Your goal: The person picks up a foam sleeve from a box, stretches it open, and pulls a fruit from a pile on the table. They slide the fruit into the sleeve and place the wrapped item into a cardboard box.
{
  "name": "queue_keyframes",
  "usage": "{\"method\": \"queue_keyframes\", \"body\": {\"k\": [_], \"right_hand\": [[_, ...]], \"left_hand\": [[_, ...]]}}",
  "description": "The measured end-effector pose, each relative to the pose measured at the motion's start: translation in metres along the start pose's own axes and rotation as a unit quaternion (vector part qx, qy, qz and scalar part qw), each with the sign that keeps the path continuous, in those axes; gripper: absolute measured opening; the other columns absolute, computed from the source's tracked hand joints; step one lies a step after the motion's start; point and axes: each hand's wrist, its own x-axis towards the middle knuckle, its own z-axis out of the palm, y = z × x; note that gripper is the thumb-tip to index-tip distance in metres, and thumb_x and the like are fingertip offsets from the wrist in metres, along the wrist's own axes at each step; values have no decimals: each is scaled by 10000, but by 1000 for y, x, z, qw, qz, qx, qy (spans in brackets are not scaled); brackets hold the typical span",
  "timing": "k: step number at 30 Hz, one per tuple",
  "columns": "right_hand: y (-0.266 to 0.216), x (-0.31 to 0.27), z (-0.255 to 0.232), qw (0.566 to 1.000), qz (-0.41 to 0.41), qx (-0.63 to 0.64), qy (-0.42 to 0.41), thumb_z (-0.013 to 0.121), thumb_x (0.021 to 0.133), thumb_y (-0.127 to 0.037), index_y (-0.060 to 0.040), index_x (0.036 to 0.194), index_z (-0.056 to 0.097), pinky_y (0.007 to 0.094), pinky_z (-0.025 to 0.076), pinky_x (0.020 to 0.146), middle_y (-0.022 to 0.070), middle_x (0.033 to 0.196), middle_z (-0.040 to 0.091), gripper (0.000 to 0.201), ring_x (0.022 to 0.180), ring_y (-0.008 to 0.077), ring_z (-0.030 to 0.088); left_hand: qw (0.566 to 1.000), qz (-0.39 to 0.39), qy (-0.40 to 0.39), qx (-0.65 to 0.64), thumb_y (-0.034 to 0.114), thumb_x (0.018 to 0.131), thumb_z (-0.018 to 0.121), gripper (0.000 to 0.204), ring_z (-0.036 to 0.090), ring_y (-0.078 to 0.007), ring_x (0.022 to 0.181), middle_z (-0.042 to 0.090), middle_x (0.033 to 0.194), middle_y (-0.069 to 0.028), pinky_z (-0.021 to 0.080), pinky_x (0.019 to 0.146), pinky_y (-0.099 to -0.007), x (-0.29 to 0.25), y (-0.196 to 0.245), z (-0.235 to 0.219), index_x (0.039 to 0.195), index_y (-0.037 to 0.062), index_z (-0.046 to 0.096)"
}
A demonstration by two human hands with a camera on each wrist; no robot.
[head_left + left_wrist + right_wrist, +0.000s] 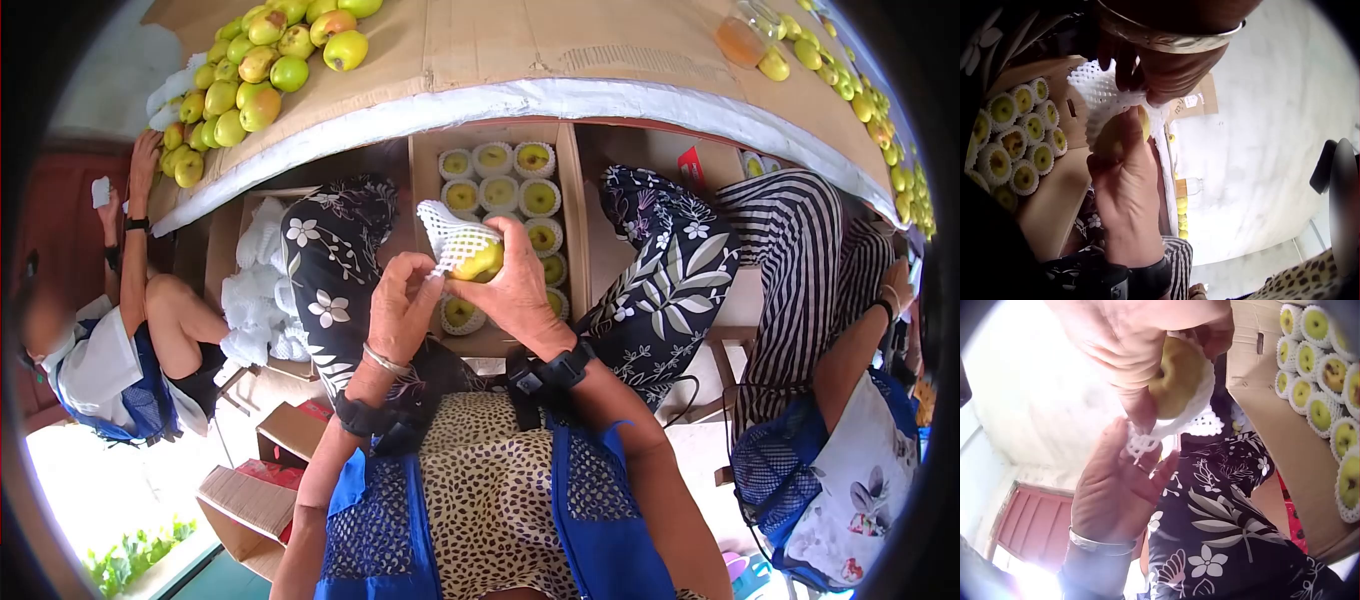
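A yellow-green apple (478, 262) sits partly inside a white foam net (447, 228), above an open cardboard box. The right hand (522, 290) holds the apple from its right side, fingers and thumb curled round it. At the net's lower edge, the left hand (398, 308) pinches the foam between thumb and fingers. In the right wrist view the apple's (1179, 378) bare side faces the camera, with the netting stretched round its far side and the left hand (1116, 487) below.
Netted apples stand in rows in the cardboard box (568, 200). A pile of apples (250, 85) lies on the cardboard-covered table (480, 50). White foam nets (262, 290) fill a box at left. One person (120, 370) sits at left, another (830, 450) at right.
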Motion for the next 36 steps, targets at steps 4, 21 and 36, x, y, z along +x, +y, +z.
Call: {"method": "queue_keyframes", "body": {"k": [4,21,36], "right_hand": [[-4,4,-3,998,-7,-68,-15,813,527,-242,-50,1083,422,413,441,750,154,989,502,706,916,332,518],[12,-2,8,924,123,337,-136,530,859,-80,12,1095,522,258,481,676,87,916,615,254,771,110,596],[3,-2,14,961,29,248,-117,603,793,-54,-17,921,589,247,471,609,70,805,609,135,688,134,596]], "left_hand": [[986,-55,-51,-148,66,749,688,317,503,-102,818,486,915,-23,443,716,-238,6,-15,12,968,35,461],[967,-100,-9,-235,65,756,684,632,509,-149,1022,522,1123,-84,429,876,-284,3,-11,-9,1287,11,347],[982,-52,74,-168,-20,708,648,580,536,-145,983,546,1093,-96,449,839,-270,8,-46,-3,1231,-12,396]]}}
